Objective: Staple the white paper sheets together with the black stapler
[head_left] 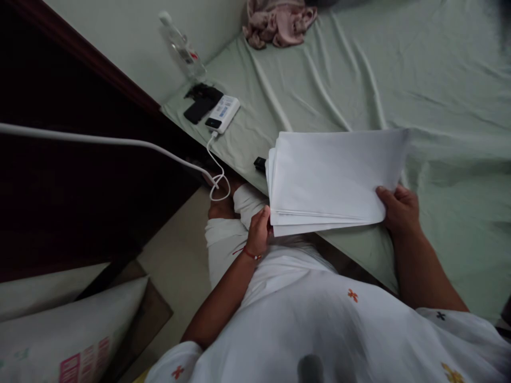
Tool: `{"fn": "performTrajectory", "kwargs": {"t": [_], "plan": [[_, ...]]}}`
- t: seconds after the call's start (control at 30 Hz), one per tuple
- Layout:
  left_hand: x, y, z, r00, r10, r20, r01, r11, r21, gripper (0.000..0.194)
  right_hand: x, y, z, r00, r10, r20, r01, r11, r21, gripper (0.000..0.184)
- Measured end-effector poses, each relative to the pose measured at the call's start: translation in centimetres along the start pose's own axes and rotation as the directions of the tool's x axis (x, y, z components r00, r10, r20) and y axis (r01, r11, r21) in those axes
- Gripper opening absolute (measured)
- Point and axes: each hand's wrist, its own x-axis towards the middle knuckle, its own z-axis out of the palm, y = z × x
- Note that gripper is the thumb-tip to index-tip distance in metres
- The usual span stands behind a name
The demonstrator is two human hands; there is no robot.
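A stack of white paper sheets [331, 178] is held flat just above the near edge of a bed with a pale green sheet [439, 85]. My left hand [259, 230], with a red thread at the wrist, grips the stack's near left corner. My right hand [399, 210] grips the near right corner, thumb on top. Both hands are closed on the paper.
On the bed's left corner lie a white power strip [223, 113], a dark phone [198, 110] and a clear bottle [182, 48]. A white cable [120, 141] runs leftward past dark wooden furniture [59, 186]. A pink cloth [279, 22] lies at the far end; a pillow [67, 335] lies at lower left.
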Motion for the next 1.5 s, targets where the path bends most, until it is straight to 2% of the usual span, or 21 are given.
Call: {"fn": "performTrajectory", "kwargs": {"t": [0.1, 0.2, 0.37, 0.53, 0.63, 0.73, 0.87, 0.97, 1.03, 1.17, 1.27, 1.37, 1.5], "plan": [[0.2, 0.2, 0.1, 0.999, 0.044, 0.004, -0.044, 0.999, -0.014, 0.063, 0.0, 0.2, -0.2, 1.0, 0.021, 0.021, -0.021, 1.0, -0.018, 0.045], [0.4, 0.4, 0.0, 0.992, 0.126, -0.011, -0.126, 0.991, 0.046, 0.054, -0.1, 0.1, -0.2, 0.999, 0.029, 0.027, -0.028, 0.999, -0.033, 0.045], [0.5, 0.0, -0.2, 0.983, 0.179, -0.048, -0.172, 0.977, 0.128, 0.055, -0.2, -1.1, 0.4, 0.999, -0.034, 0.006, 0.034, 0.996, -0.085, 0.036], [0.5, -0.4, -0.2, 0.987, 0.151, -0.053, -0.147, 0.987, 0.066, 0.056, -0.3, -1.6, 0.8, 1.0, -0.021, -0.007, 0.02, 0.996, -0.09, 0.03], [0.5, -0.4, -0.2, 0.994, 0.108, -0.028, -0.108, 0.994, 0.009, 0.051, -0.2, -1.1, 0.6, 1.0, -0.023, -0.013, 0.022, 0.996, -0.085, 0.028], [0.5, -0.4, -0.4, 0.993, 0.119, -0.01, -0.118, 0.993, 0.023, 0.045, 0.0, -0.6, 0.3, 1.0, -0.017, -0.016, 0.016, 0.999, -0.047, 0.029], [0.2, -0.2, -0.7, 0.992, 0.094, 0.085, -0.092, 0.995, -0.029, 0.036, 0.3, -0.4, 0.2, 0.999, -0.014, -0.049, 0.014, 1.0, 0.016, 0.035], [-0.3, 0.2, -0.7, 0.976, 0.043, 0.213, -0.023, 0.995, -0.095, 0.047, 0.4, -0.7, 0.3, 0.998, -0.012, -0.06, 0.013, 1.0, 0.019, 0.037], [-0.5, 0.5, -0.7, 0.966, 0.034, 0.256, -0.004, 0.993, -0.12, 0.059, 0.4, -1.0, 0.5, 0.998, -0.002, -0.055, 0.003, 1.0, 0.029, 0.038], [-0.6, 0.9, -0.4, 0.977, 0.03, 0.213, -0.001, 0.991, -0.137, 0.081, 0.2, -1.4, 0.5, 0.998, 0.027, -0.048, -0.024, 0.997, 0.067, 0.041], [-0.4, 1.2, -0.2, 0.985, 0.039, 0.171, -0.019, 0.993, -0.118, 0.088, 0.2, -1.5, 0.2, 0.998, 0.056, -0.035, -0.055, 0.998, 0.038, 0.042], [-0.3, 1.3, 0.0, 0.988, 0.058, 0.142, -0.042, 0.993, -0.115, 0.083, 0.2, -1.5, 0.0, 0.998, 0.058, -0.037, -0.057, 0.998, 0.023, 0.039], [0.0, 0.9, 0.0, 0.992, 0.076, 0.099, -0.062, 0.99, -0.13, 0.063, 0.2, -1.6, 0.1, 0.997, 0.055, -0.044, -0.053, 0.998, 0.044, 0.036]]}}
